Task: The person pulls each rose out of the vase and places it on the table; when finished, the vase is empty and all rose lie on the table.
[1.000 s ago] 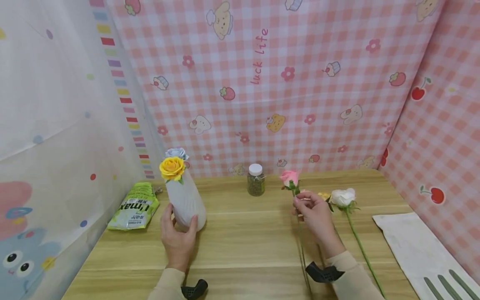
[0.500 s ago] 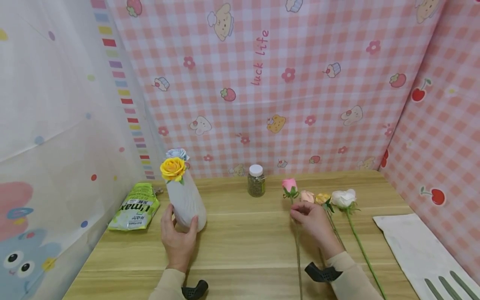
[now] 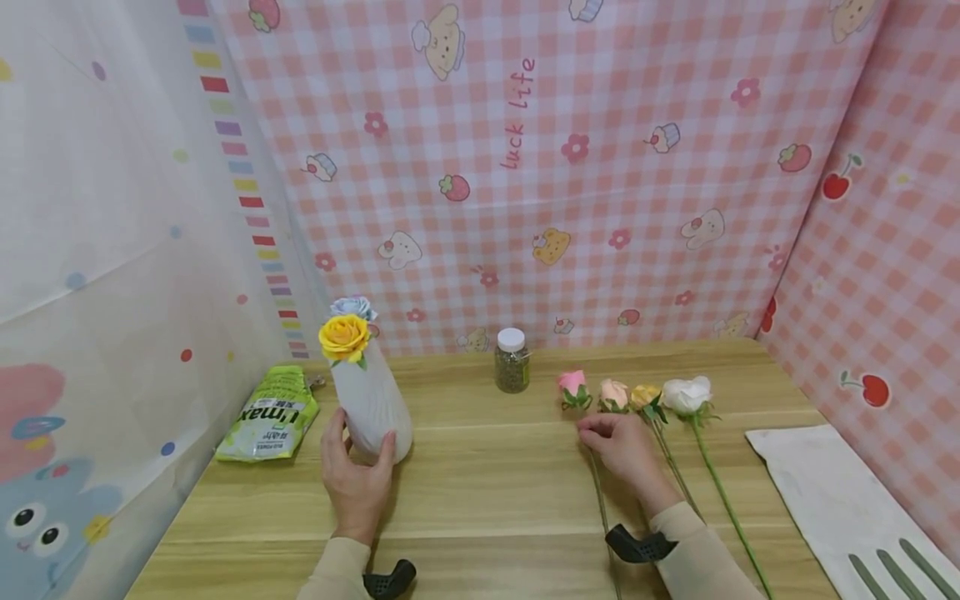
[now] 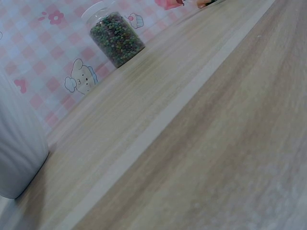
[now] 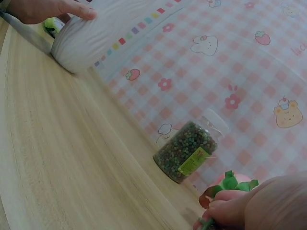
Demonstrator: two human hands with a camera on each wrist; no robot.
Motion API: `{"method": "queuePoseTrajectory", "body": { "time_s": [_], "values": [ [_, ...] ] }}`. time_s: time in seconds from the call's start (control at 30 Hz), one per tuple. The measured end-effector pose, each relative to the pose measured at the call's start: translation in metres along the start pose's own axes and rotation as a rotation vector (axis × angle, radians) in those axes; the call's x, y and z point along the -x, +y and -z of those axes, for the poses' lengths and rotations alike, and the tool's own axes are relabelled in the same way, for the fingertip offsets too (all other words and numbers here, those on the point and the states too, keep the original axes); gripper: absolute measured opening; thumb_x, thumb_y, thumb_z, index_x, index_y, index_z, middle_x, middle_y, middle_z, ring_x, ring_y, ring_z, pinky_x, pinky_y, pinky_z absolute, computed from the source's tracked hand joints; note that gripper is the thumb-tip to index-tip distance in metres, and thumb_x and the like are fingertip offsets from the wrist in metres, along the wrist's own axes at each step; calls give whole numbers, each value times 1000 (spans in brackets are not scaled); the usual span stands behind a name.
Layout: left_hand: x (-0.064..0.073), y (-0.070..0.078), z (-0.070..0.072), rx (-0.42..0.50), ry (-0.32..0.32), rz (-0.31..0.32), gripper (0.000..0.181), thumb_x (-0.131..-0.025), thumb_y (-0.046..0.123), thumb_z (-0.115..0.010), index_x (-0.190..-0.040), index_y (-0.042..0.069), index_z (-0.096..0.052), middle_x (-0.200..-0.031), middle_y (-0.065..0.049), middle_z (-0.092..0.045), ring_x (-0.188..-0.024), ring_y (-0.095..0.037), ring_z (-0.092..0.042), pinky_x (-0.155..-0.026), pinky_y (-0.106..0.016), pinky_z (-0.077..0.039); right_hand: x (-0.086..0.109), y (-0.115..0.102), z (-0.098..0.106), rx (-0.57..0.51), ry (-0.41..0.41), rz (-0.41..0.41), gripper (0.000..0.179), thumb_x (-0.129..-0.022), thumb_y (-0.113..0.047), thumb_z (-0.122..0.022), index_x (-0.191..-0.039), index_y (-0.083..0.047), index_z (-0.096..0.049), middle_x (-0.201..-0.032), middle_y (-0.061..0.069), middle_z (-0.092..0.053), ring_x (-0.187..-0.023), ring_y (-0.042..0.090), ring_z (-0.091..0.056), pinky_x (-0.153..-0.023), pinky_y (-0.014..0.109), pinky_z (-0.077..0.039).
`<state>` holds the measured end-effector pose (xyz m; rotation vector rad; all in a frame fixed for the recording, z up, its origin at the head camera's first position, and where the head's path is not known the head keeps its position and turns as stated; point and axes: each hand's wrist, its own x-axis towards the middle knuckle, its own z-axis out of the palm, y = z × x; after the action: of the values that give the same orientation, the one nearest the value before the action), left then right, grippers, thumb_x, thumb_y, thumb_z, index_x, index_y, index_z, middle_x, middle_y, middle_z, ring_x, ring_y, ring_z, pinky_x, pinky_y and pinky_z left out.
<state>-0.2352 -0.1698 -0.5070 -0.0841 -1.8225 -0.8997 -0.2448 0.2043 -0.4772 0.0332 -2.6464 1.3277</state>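
Note:
My left hand (image 3: 358, 492) holds a ribbed white vase (image 3: 371, 408) low on its body, thumb on the right side and fingers on the left. From the vase's mouth rise a yellow rose (image 3: 345, 337) and a pale blue flower (image 3: 353, 307). On the right, my right hand (image 3: 626, 450) pinches the stem of a pink rose (image 3: 573, 383) just below its head, close over the table. The right wrist view shows its green leaves (image 5: 231, 182) at the fingertips. Beside it lie a peach rose (image 3: 613, 393), a small yellow flower (image 3: 645, 395) and a white rose (image 3: 686, 395).
A jar of small dark green beads (image 3: 512, 362) with a white lid stands at the back middle. A green snack bag (image 3: 270, 415) lies left of the vase. At the right edge lies a white cloth (image 3: 847, 500) with dark green stripes. Patterned cloth walls stand around the table.
The pink rose has come down from a raised pose toward the table, its head now lower, beside the peach rose. My right hand has lowered slightly with it. The left hand keeps its place.

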Motion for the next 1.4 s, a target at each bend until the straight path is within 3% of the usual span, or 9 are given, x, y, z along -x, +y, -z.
{"method": "queuePoseTrajectory", "body": {
  "time_s": [0.4,0.97,1.13,1.4],
  "values": [
    [0,-1,0,-4,-3,-2,81,-69,14,-85,-139,4,-46,-132,-15,-53,-115,-30,-53,-80,-43,-50,2,5,-4,131,31,13,8,-83,-11,-74,-91,-8,-75,-86,1,-71,-76,15,-61,-68,34,-50],
    [0,1,0,19,1,6,80,-68,12,-85,-139,4,-47,-131,-15,-53,-115,-29,-53,-77,-52,-50,4,4,-1,64,7,-61,7,-83,-11,-74,-88,-9,-77,-88,3,-73,-79,17,-64,-63,30,-50],
    [-1,1,0,21,0,4,80,-68,12,-85,-138,3,-47,-132,-15,-53,-115,-30,-53,-78,-53,-50,4,5,-1,50,12,-49,8,-83,-10,-74,-90,-7,-78,-90,6,-73,-85,21,-66,-67,32,-52],
    [-1,1,0,24,-1,3,80,-69,13,-85,-138,2,-47,-132,-16,-53,-115,-31,-53,-78,-53,-50,3,9,-2,76,16,-16,8,-81,-9,-75,-88,-8,-78,-89,5,-73,-81,21,-66,-67,33,-53]
  ]
}}
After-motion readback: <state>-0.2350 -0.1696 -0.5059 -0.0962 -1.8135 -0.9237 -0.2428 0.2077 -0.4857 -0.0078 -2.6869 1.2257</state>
